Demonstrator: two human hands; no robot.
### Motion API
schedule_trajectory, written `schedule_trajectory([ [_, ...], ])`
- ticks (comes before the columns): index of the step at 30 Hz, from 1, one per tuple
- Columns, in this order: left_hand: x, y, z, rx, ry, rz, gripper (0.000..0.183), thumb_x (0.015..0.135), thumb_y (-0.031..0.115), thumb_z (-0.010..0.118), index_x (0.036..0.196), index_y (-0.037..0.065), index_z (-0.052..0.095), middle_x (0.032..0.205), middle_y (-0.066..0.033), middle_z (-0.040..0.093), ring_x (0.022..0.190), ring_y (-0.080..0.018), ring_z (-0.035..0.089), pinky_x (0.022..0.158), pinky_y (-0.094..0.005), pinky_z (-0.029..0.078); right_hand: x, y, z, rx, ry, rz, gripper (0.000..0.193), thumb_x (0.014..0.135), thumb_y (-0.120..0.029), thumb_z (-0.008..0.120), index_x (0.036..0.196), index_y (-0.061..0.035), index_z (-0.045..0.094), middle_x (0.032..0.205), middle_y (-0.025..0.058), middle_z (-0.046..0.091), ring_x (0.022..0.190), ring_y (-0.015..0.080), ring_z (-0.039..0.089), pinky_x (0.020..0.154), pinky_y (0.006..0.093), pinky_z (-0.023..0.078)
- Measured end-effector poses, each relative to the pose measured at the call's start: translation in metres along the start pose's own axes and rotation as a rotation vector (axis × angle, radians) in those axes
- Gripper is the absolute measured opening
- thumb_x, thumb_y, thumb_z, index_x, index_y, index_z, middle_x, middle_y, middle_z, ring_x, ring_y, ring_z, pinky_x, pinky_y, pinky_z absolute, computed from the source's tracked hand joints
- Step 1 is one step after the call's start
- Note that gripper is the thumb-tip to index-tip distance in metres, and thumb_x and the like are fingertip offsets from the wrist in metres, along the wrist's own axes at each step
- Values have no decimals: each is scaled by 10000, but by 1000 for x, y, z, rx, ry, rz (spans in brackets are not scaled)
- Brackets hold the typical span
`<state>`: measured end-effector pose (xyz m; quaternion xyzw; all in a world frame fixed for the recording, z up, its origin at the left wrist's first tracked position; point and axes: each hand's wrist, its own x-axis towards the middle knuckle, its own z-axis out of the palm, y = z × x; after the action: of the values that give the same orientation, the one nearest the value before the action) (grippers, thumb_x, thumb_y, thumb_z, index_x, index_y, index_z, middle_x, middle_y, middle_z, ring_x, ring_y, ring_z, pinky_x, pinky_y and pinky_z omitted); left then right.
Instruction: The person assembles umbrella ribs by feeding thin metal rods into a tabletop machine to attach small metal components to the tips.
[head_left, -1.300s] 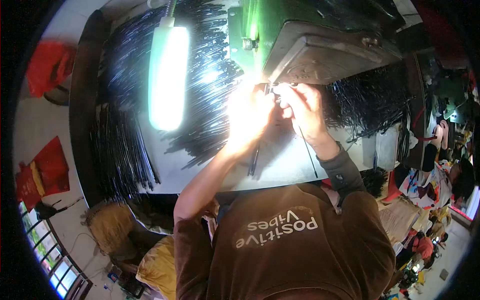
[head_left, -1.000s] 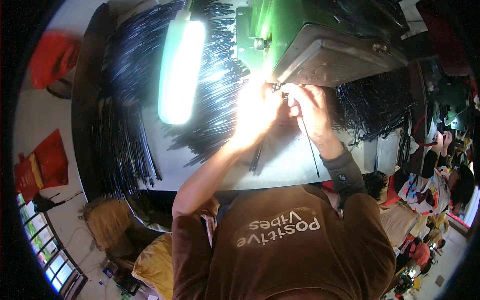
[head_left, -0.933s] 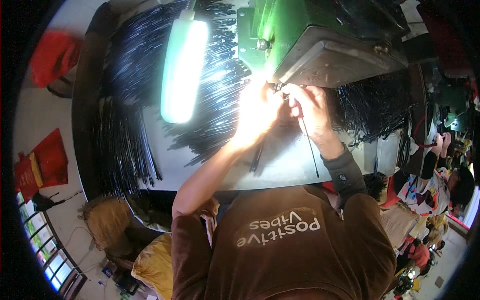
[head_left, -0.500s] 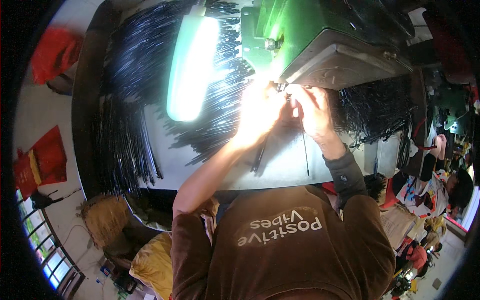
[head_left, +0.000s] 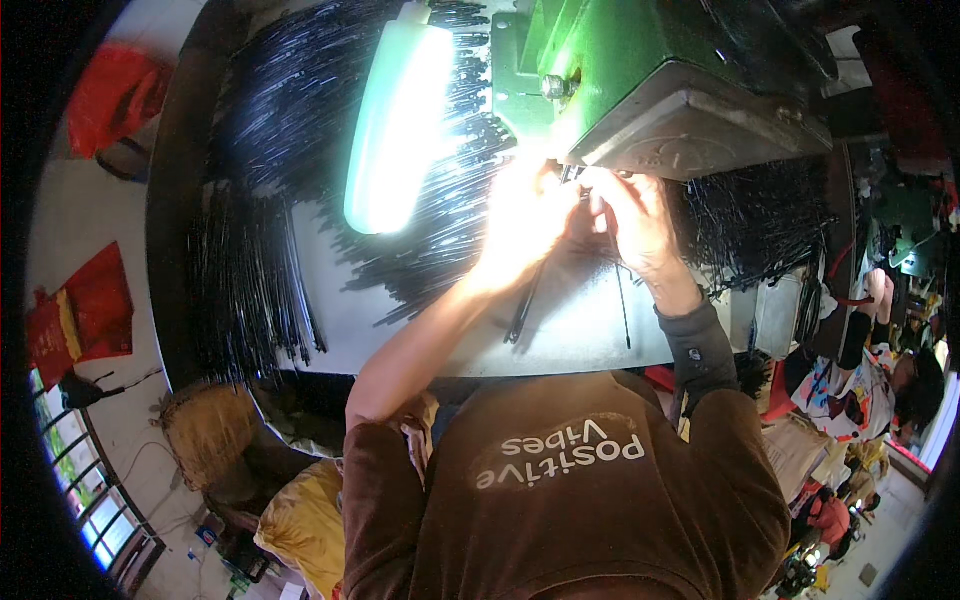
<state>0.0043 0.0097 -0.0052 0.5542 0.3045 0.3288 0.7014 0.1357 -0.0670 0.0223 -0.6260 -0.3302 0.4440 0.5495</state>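
Note:
Both my hands work close together under the front of a green machine [head_left: 590, 60], in the glare of a lamp. My right hand [head_left: 642, 222] is closed with its fingertips pinched on a thin black cable [head_left: 625, 305], whose tail hangs down toward the table's near edge. My left hand [head_left: 522, 222] is closed too, its fingers bent around dark thin cables [head_left: 526, 305] that trail below it. Glare washes out the left fingers, and the cable ends at the machine are hidden by my fingertips.
A bright tube-shaped lamp [head_left: 400, 130] hangs above my left hand. Piles of black cables [head_left: 250, 270] cover the left of the pale table [head_left: 440, 350], with another pile [head_left: 755, 225] at right. The machine's dark metal housing [head_left: 700, 130] juts over my right hand. Another person [head_left: 850, 390] sits far right.
My hands stay together at the machine with only slight finger movement. The whole view has shifted a little, and the cable tail below my right hand hangs slightly farther right.

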Motion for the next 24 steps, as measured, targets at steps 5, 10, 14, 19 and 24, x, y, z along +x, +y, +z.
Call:
schedule_trajectory([
  [5, 1, -3, 1, 87, 29, 58, 101, 815, 120, 640, 809, 24, 610, 623, -13, 564, 474, -58, 495, 404, -189, 365, 1, 1, -2, 93, -9, -2, 183, 892, -164, 563, 908, -22, 678, 663, 14, 570, 553, 59, 514, 488, 197, 451],
  [10, 3, -9, -2, 168, 25, 79, 122, 816, 134, 655, 830, 23, 607, 622, -19, 567, 475, -64, 501, 403, -191, 366, 2, -4, -2, 137, -27, 55, 162, 884, -146, 566, 915, -12, 651, 699, 18, 577, 589, 65, 535, 488, 200, 459],
  [14, 1, -2, 0, -15, 10, -18, 137, 818, 141, 661, 856, 21, 609, 626, -21, 571, 473, -71, 503, 401, -195, 364, 2, -1, -8, 321, -58, 167, 172, 879, -156, 565, 931, -10, 639, 707, 15, 575, 604, 67, 545, 500, 198, 466],
  [19, -3, 4, 1, -73, 7, -37, 137, 821, 135, 654, 878, 19, 607, 636, -23, 575, 477, -76, 505, 408, -199, 373, 1, -6, -9, 198, -79, 174, 187, 885, -174, 565, 932, -11, 643, 706, 12, 571, 604, 67, 545, 509, 195, 470],
  [24, -5, 13, 1, -146, -26, -20, 158, 822, 131, 657, 905, 15, 591, 658, -32, 576, 489, -81, 514, 417, -203, 395, -1, -8, -3, 46, -49, 121, 201, 891, -188, 567, 938, -12, 654, 705, 10, 567, 592, 65, 538, 510, 195, 469],
])
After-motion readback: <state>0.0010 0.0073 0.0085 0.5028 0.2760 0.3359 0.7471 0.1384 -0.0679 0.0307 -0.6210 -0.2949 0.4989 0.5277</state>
